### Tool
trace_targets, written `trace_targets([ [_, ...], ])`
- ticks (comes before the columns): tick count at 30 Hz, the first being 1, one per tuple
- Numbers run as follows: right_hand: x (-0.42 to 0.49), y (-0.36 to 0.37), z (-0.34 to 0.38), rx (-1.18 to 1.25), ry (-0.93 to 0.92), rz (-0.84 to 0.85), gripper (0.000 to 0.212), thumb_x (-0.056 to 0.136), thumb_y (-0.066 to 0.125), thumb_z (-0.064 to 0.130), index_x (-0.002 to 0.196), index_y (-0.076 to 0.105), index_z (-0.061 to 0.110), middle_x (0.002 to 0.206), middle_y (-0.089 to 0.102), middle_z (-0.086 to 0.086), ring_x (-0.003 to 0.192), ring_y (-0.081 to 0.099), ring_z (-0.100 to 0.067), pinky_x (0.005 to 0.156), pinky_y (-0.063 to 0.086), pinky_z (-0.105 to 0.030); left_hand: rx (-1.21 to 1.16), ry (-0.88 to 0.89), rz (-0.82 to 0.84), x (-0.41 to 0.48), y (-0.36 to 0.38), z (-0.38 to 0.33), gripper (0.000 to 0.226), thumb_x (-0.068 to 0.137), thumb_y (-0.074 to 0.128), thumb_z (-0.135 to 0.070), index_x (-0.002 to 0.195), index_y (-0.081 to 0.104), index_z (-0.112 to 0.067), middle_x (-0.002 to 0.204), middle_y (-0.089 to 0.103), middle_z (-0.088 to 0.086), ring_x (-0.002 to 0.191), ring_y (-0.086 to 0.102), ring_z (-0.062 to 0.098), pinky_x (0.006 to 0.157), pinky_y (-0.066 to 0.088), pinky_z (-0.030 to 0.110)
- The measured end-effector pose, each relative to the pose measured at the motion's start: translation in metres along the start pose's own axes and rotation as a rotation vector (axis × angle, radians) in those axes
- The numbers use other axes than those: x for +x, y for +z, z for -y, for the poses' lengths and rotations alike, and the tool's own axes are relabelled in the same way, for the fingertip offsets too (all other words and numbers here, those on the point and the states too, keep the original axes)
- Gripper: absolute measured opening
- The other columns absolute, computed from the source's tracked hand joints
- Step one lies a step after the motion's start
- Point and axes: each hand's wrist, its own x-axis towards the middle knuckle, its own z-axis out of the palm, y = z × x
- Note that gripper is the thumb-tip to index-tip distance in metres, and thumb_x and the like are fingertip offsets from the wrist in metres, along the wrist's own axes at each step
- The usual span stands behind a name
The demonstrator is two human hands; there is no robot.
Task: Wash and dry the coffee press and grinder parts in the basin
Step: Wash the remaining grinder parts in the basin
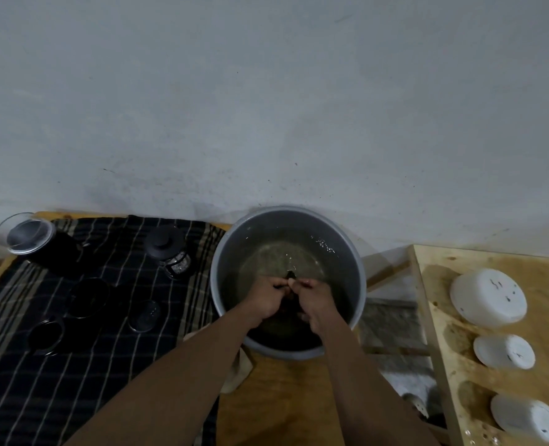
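Washing looks mid-way: left hand [266, 300] and right hand [315, 300] both grip a small dark part [290, 275] at the water in the basin [214, 278]. Coffee press [171, 252], glass beaker [25, 233] and round parts [88, 297] sit on the striped cloth [73, 375] beside the basin, and whether those are washed or waiting cannot be told.

Both forearms reach forward; left hand [266, 299] and right hand [318, 300] meet, grips curled on one dark part [290, 274].

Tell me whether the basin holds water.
Holds water: murky, glinting ripples inside the basin around the left hand and right hand, both gripping a dark part.
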Motion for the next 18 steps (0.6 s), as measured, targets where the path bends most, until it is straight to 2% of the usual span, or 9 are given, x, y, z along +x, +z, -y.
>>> trace_targets([
  [4, 0.000, -0.004, 0.003, 0.061, -0.001, 0.019, 0.016, 0.092, 0.071, 0.010, 0.103, 0.066, 0.019, 0.105, 0.073, -0.010, 0.097, 0.068, -0.024, 0.072, 0.056, -0.037, -0.157, -0.041, -0.114, -0.002, -0.007, -0.003, 0.020, 0.080, 0.079, 0.003, 0.100, 0.076, -0.001, 0.096, 0.075, 0.006, 0.091, 0.069, 0.016, 0.061, 0.047, 0.002],
  [6, -0.003, -0.004, 0.005, 0.061, -0.007, -0.024, 0.025, 0.085, 0.078, 0.010, 0.106, 0.065, 0.015, 0.099, 0.072, -0.010, 0.096, 0.068, -0.026, 0.082, 0.058, -0.043, -0.165, -0.020, -0.143, -0.006, -0.014, -0.003, 0.021, 0.074, 0.084, 0.001, 0.094, 0.076, -0.001, 0.095, 0.076, 0.007, 0.090, 0.069, 0.014, 0.062, 0.047, 0.003],
  [8, -0.006, -0.004, 0.007, 0.027, -0.055, -0.030, 0.045, 0.080, 0.083, 0.011, 0.119, 0.062, 0.015, 0.104, 0.070, -0.007, 0.101, 0.066, -0.027, 0.093, 0.057, -0.049, -0.091, 0.062, -0.173, -0.008, -0.019, -0.004, 0.022, 0.070, 0.088, 0.000, 0.086, 0.074, -0.006, 0.093, 0.075, 0.004, 0.089, 0.069, 0.013, 0.070, 0.048, 0.006],
  [10, -0.011, -0.005, 0.009, 0.040, -0.091, 0.025, 0.063, 0.083, 0.079, 0.013, 0.137, 0.050, 0.027, 0.121, 0.063, 0.000, 0.110, 0.062, -0.026, 0.093, 0.057, -0.050, 0.095, 0.149, -0.149, -0.010, -0.023, -0.007, 0.030, 0.068, 0.090, -0.004, 0.085, 0.069, -0.017, 0.091, 0.071, -0.003, 0.089, 0.067, 0.012, 0.075, 0.048, 0.010],
  [11, -0.012, -0.006, 0.009, 0.057, -0.093, 0.050, 0.063, 0.088, 0.074, 0.012, 0.141, 0.046, 0.034, 0.127, 0.058, 0.002, 0.113, 0.061, -0.025, 0.093, 0.057, -0.051, 0.159, 0.181, -0.135, -0.011, -0.025, -0.010, 0.034, 0.069, 0.089, -0.006, 0.091, 0.067, -0.019, 0.093, 0.069, -0.005, 0.091, 0.065, 0.011, 0.077, 0.047, 0.012],
  [13, -0.013, -0.006, 0.011, 0.092, -0.079, 0.053, 0.045, 0.097, 0.063, 0.011, 0.135, 0.053, 0.033, 0.130, 0.059, -0.001, 0.112, 0.061, -0.026, 0.093, 0.058, -0.049, 0.221, 0.220, -0.122, -0.012, -0.033, -0.014, 0.040, 0.071, 0.087, -0.007, 0.106, 0.067, -0.015, 0.101, 0.066, -0.004, 0.096, 0.063, 0.011, 0.083, 0.046, 0.016],
  [15, -0.016, -0.006, 0.013, 0.077, -0.076, 0.036, 0.026, 0.100, 0.059, 0.013, 0.120, 0.061, 0.030, 0.124, 0.063, -0.006, 0.110, 0.063, -0.026, 0.087, 0.059, -0.044, 0.253, 0.244, -0.124, -0.011, -0.039, -0.015, 0.041, 0.073, 0.086, -0.008, 0.109, 0.069, -0.015, 0.105, 0.069, -0.002, 0.102, 0.065, 0.013, 0.087, 0.048, 0.018],
  [17, -0.018, -0.007, 0.015, -0.020, -0.119, 0.010, 0.021, 0.101, 0.058, 0.019, 0.119, 0.063, 0.029, 0.120, 0.066, -0.007, 0.107, 0.064, -0.027, 0.082, 0.059, -0.041, 0.250, 0.265, -0.136, -0.010, -0.044, -0.015, 0.038, 0.073, 0.087, -0.011, 0.107, 0.071, -0.016, 0.105, 0.071, 0.000, 0.102, 0.068, 0.016, 0.088, 0.052, 0.021],
  [18, -0.019, -0.007, 0.015, -0.090, -0.167, -0.011, 0.020, 0.101, 0.058, 0.022, 0.118, 0.066, 0.029, 0.119, 0.067, -0.007, 0.108, 0.063, -0.028, 0.087, 0.058, -0.043, 0.246, 0.280, -0.150, -0.010, -0.045, -0.014, 0.037, 0.074, 0.087, -0.014, 0.107, 0.071, -0.016, 0.104, 0.071, 0.000, 0.100, 0.067, 0.015, 0.086, 0.051, 0.019],
])
